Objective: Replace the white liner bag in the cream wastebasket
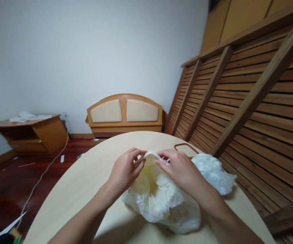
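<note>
A white, crinkled plastic bag (pixel 167 206) rests on the round pale table (pixel 85 183), its mouth facing me and a yellowish inside showing. My left hand (pixel 128 166) pinches the far rim of the bag on the left side. On the right side of that same rim, my right hand (pixel 177 166) pinches the material between thumb and fingers. The two hands are a short distance apart, with a stretch of rim between them. What lies deep inside the bag cannot be made out.
Right of my right hand, a clear bag with white contents (pixel 214 173) lies beside a brown looped frame (pixel 186 145). Wooden slatted panels (pixel 238 112) lean along the right. Beyond the table are a headboard (pixel 124 123) and a low cabinet (pixel 47 134); a cable crosses the floor.
</note>
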`<action>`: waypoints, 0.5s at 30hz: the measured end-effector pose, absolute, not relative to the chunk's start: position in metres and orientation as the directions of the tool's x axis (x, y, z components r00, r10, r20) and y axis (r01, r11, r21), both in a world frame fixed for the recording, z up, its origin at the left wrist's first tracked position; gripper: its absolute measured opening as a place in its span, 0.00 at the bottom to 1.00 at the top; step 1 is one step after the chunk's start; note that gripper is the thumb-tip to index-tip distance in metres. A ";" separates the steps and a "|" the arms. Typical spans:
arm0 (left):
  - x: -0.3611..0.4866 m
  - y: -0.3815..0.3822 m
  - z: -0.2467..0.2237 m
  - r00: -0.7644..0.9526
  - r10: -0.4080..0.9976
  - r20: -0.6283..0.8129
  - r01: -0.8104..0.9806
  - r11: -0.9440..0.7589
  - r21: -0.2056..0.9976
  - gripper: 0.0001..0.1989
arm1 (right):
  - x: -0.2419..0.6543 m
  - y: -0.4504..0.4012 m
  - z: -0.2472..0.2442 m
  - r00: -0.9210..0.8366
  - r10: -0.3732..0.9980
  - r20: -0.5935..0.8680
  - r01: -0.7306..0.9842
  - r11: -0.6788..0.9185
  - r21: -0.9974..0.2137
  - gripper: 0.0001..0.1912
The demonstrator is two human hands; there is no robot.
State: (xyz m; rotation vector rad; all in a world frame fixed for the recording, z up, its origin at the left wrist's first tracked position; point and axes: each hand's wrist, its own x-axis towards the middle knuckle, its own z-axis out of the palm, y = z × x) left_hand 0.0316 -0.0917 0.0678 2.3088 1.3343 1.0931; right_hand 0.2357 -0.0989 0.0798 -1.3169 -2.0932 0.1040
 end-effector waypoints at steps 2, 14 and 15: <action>0.031 -0.091 0.067 0.294 0.829 0.475 0.636 -0.541 0.551 0.11 | 0.234 -0.099 0.079 -0.285 0.826 0.487 0.762 0.503 -0.407 0.10; 0.027 -0.086 0.064 0.169 0.879 0.446 0.704 -0.425 0.570 0.11 | 0.256 -0.097 0.087 -0.227 0.861 0.455 0.807 0.427 -0.407 0.13; 0.027 -0.085 0.063 0.161 0.881 0.444 0.704 -0.418 0.575 0.11 | 0.258 -0.099 0.087 -0.239 0.872 0.428 0.810 0.422 -0.407 0.12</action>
